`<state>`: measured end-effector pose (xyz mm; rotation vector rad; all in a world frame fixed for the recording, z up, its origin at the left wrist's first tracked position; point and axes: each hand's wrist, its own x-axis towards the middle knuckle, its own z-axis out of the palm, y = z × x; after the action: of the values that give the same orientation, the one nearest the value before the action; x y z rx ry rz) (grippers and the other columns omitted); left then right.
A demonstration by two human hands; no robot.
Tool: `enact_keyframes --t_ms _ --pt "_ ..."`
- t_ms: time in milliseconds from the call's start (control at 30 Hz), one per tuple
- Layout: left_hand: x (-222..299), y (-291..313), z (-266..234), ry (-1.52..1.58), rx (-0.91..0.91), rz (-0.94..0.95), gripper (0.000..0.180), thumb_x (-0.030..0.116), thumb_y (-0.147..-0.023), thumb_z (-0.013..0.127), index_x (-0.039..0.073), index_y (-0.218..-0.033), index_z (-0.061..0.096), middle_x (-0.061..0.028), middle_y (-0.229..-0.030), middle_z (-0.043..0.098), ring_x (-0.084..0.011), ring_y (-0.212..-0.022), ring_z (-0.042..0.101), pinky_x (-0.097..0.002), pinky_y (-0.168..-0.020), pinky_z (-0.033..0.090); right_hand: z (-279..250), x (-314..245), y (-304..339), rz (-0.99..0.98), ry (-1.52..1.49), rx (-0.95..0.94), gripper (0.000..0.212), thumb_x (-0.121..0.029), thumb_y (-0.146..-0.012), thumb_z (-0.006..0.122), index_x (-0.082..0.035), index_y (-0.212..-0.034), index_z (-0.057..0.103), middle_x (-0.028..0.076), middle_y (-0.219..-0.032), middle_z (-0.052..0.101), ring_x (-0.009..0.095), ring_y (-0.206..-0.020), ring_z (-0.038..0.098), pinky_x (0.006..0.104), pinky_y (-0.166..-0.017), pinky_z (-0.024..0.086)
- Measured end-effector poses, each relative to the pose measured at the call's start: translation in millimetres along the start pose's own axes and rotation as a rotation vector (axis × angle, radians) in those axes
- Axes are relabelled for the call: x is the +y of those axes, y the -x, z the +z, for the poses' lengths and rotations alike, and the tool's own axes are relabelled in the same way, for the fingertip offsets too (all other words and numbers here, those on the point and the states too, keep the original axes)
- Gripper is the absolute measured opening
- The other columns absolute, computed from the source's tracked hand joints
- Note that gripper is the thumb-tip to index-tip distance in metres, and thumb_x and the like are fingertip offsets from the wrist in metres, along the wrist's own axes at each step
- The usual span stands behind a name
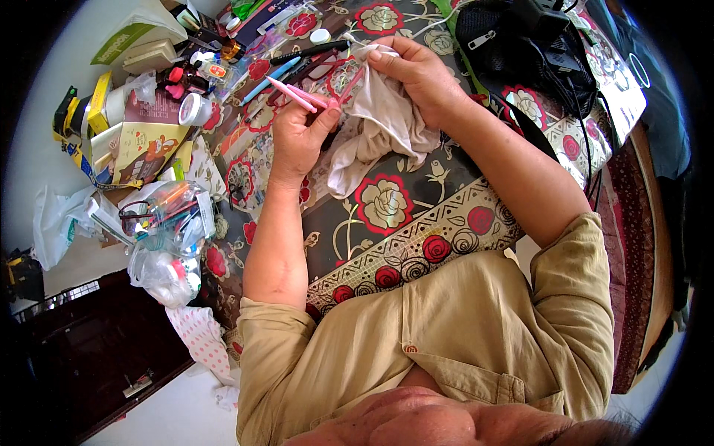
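My left hand (297,141) is closed around some slim pink pens (291,95), their pale tips sticking out to the upper left. Another thin pink length (351,88) slants from this hand toward the cloth. Pinched between the thumb and fingers of my right hand (416,74) is a crumpled off-white cloth (379,123). The cloth's loose folds hang down onto the flowered tablecloth (383,204). Just beyond both hands lie a black pen (309,52) and a light blue pen (271,79). What the fingers cover inside the cloth is hidden.
At the left stand a white tub (195,109), small bottles (178,80), boxes (149,152) and a clear bag of pens (175,212). A black mesh bag (520,59) with a strap lies at the far right. One white cap (320,36) sits at the back.
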<state>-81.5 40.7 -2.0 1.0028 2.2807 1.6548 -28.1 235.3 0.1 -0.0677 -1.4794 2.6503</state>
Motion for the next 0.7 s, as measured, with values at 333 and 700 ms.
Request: enact_keyframes --t_ms 333,700 --pt "1 1 1 0.238 -0.044 -0.091 0.018 0.02 -0.083 0.063 0.002 -0.082 0.058 -0.0008 -0.066 0.057 -0.0062 -0.057 0.05 -0.0201 -0.053 0.041 11 0 11 0.111 0.027 -0.117 0.019 -0.018 -0.085 0.059 -0.005 -0.099 0.057 0.002 -0.085 0.061 0.008 -0.073 0.057 0.0227 -0.064 0.048" --pt "5 4 3 0.252 -0.07 -0.156 0.023 0.025 -0.084 0.061 0.003 -0.084 0.057 -0.0003 -0.067 0.057 -0.0061 -0.058 0.05 -0.0199 -0.054 0.042 13 12 12 0.105 0.224 -0.163 0.018 -0.017 -0.084 0.06 -0.004 -0.097 0.058 0.002 -0.085 0.061 0.008 -0.074 0.056 0.0222 -0.066 0.046"
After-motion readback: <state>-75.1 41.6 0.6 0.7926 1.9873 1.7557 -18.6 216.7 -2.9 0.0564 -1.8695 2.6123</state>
